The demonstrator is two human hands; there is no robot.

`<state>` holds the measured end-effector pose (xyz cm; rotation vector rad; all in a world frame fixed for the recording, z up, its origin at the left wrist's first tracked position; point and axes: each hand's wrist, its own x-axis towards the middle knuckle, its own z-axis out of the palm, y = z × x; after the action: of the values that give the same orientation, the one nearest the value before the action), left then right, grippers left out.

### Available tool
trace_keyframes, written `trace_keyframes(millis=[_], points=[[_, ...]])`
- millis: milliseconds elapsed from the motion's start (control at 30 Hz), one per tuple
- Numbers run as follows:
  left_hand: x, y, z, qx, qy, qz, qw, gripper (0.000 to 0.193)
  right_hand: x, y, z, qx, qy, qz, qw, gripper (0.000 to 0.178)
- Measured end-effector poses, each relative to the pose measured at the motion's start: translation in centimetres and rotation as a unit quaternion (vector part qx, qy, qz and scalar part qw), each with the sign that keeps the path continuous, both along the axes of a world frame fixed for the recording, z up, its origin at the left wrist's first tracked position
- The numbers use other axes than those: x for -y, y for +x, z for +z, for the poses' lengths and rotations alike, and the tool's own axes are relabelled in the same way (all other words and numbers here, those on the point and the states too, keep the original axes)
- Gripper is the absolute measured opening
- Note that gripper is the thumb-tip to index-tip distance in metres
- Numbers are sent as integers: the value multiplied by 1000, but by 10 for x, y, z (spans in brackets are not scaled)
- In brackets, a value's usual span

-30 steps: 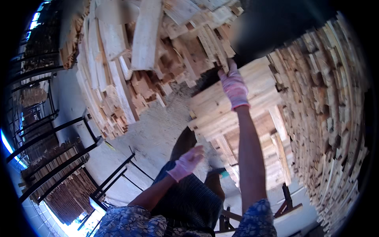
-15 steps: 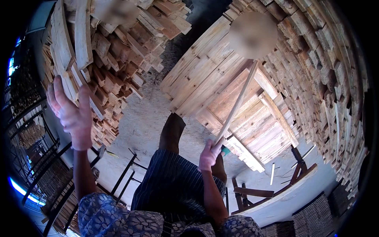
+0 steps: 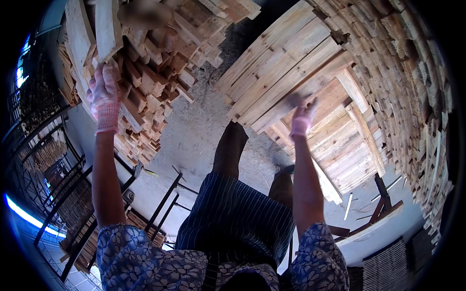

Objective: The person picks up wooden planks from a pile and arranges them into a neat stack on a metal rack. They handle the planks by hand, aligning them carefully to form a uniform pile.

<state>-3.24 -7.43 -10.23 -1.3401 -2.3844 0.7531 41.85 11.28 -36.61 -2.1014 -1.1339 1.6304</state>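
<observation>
My left hand [image 3: 104,94], in a pinkish knitted glove, is up at the left pile of cut timber. Its fingers close over the near end of a pale wooden board [image 3: 108,36] that juts toward me. Another board [image 3: 80,29] lies alongside it. My right hand [image 3: 303,121], gloved too, is stretched out over the stack of boards [image 3: 272,63] on the right. Its fingers are extended and I see nothing held in them. A dark blurred patch beside its fingertips cannot be made out.
Short timber offcuts [image 3: 150,72] fill the left pile. A high wall of stacked wood [image 3: 388,87] rises at the right. Black metal frames [image 3: 167,201] stand at lower left. Several thin strips lie on the concrete floor [image 3: 189,131], and a brown wooden frame [image 3: 381,213] is at lower right.
My left hand has moved up and right onto the board's end. My right hand has moved forward and right, opened, and let go of the long wooden stick it held.
</observation>
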Motion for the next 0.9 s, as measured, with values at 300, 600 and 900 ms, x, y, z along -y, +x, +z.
trace_keyframes(millis=[300, 600, 900], points=[[-66, 50, 2, 116, 164, 290, 936, 71, -57, -8, -47, 146, 21, 161, 976, 99], [-54, 51, 11, 161, 201, 275, 926, 61, -90, -226, 292, -224, 366, 277, 860, 60], [-62, -63, 46, 432, 431, 324, 723, 67, -101, -451, 353, 189, 395, 555, 707, 97]])
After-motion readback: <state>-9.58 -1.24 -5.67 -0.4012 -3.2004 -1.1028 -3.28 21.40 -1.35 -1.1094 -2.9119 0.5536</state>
